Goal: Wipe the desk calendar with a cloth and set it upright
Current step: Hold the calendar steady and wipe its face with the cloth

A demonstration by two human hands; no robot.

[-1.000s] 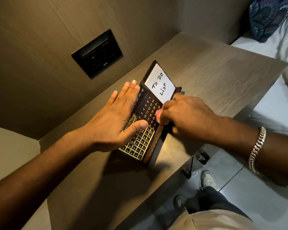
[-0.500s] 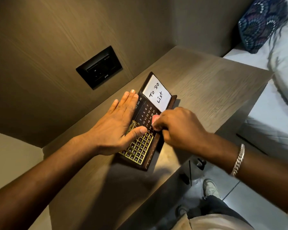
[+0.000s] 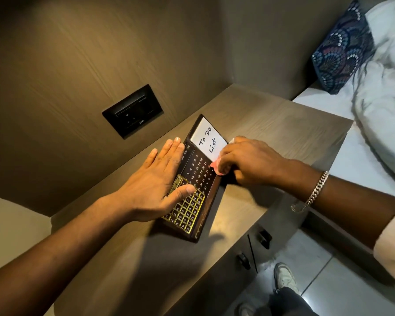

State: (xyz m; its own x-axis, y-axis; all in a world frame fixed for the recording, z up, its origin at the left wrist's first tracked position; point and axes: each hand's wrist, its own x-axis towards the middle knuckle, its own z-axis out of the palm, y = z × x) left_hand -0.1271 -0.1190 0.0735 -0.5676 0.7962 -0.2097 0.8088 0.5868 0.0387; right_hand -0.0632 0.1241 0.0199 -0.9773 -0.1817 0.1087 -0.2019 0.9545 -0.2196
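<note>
The dark wooden desk calendar [image 3: 200,173] lies flat on the wooden table [image 3: 271,131], with a white "To Do List" card at its far end and a gold number grid at its near end. My left hand [image 3: 162,181] presses flat on the calendar's left side, fingers together, thumb across the number grid. My right hand [image 3: 246,163] is closed around a small pink cloth [image 3: 215,167], which touches the calendar's right edge just below the white card. Most of the cloth is hidden inside my fist.
A black socket plate [image 3: 132,111] is set in the wood wall behind the table. A bed with white bedding [image 3: 383,124] and a patterned blue pillow [image 3: 343,53] lies to the right. Below the table's front edge are cabinet knobs [image 3: 243,260] and my shoe [image 3: 285,278].
My right hand with the cloth slid back up the calendar's right side toward the white card. My left hand stays pressed in place. The camera view has shifted.
</note>
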